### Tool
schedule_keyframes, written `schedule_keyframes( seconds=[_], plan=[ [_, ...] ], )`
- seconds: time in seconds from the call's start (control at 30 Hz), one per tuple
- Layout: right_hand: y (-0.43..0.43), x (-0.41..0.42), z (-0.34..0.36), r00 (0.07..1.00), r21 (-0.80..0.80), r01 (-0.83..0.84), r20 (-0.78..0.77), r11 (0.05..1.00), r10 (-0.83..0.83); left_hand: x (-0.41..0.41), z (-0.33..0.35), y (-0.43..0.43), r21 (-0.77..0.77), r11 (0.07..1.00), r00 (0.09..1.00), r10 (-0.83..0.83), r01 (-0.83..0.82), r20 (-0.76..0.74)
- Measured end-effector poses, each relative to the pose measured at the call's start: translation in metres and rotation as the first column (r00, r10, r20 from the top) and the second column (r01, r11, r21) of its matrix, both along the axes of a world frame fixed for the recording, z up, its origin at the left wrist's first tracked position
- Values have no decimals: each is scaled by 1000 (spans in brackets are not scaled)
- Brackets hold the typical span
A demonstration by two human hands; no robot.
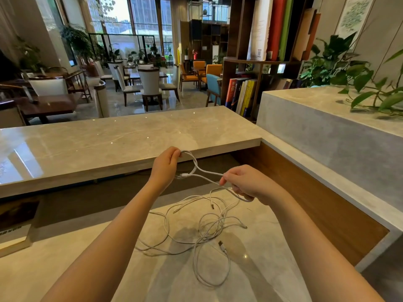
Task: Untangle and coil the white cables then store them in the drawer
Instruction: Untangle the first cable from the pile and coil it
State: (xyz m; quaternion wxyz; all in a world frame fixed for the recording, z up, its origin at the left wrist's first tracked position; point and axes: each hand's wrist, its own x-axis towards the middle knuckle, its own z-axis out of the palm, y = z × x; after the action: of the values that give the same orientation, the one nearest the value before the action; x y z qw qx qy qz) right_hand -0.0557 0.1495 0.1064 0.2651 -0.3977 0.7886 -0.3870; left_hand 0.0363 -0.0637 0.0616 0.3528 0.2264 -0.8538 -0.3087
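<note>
A tangle of white cables (202,234) lies on the pale marble desk (65,258) in front of me, with loops spread out and a USB plug (222,245) showing near the middle. One white cable (197,168) is lifted above the desk. My left hand (166,164) pinches a folded loop of it. To the right and slightly lower, my right hand (244,182) grips the same cable, and its slack trails down into the pile. No drawer is visible.
A raised marble counter (120,136) runs across just beyond my hands. A wood-lined side wall (316,203) and grey ledge (327,131) close off the right. A dark book or tablet (15,216) sits at the desk's left edge. Bookshelves, plants and café furniture stand behind.
</note>
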Motion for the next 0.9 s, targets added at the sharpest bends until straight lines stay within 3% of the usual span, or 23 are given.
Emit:
schedule_keyframes(
  seconds=[0.13, 0.17, 0.23, 0.33, 0.47, 0.53, 0.6, 0.67, 0.73, 0.83, 0.9],
  plan=[
    [-6, 5, -6, 998, 44, 41, -45, 998, -39, 2, 5, 2, -43, 999, 999, 33, -34, -18],
    [-7, 5, -8, 998, 52, 43, -56, 998, -40, 2, 6, 4, 29, 999, 998, 47, -46, -36],
    [-10, 6, -17, 995, 76, 31, -100, 997, -23, 3, 10, 9, 334, 942, 993, 44, -3, -114],
    [-17, 5, -34, 973, 157, -16, -223, 987, 52, 7, 13, 19, 689, 681, 953, -41, 248, -302],
    [-28, 1, -45, 943, 231, -56, -308, 971, 128, 8, 14, 34, 803, 360, 870, -60, 476, -489],
    [-35, 2, -41, 967, 166, -33, -244, 986, 73, 9, 16, 42, 816, 217, 841, -48, 536, -539],
    [-38, 4, -37, 999, 3, 32, -27, 999, -32, 11, 18, 50, 811, 136, 820, -32, 570, -571],
    [-37, 9, -29, 975, -142, 69, 217, 987, -37, 14, 18, 54, 804, 119, 811, -30, 583, -584],
    [-34, 11, -23, 933, -208, 55, 360, 976, 24, 16, 17, 56, 807, 151, 820, -50, 571, -570],
    [-31, 13, -18, 933, -220, 43, 358, 974, 40, 17, 14, 58, 812, 314, 869, -119, 492, -481],
    [-33, 16, -20, 967, -223, 80, 254, 972, -22, 17, 13, 64, 789, 465, 916, -180, 401, -360]
  ],
)
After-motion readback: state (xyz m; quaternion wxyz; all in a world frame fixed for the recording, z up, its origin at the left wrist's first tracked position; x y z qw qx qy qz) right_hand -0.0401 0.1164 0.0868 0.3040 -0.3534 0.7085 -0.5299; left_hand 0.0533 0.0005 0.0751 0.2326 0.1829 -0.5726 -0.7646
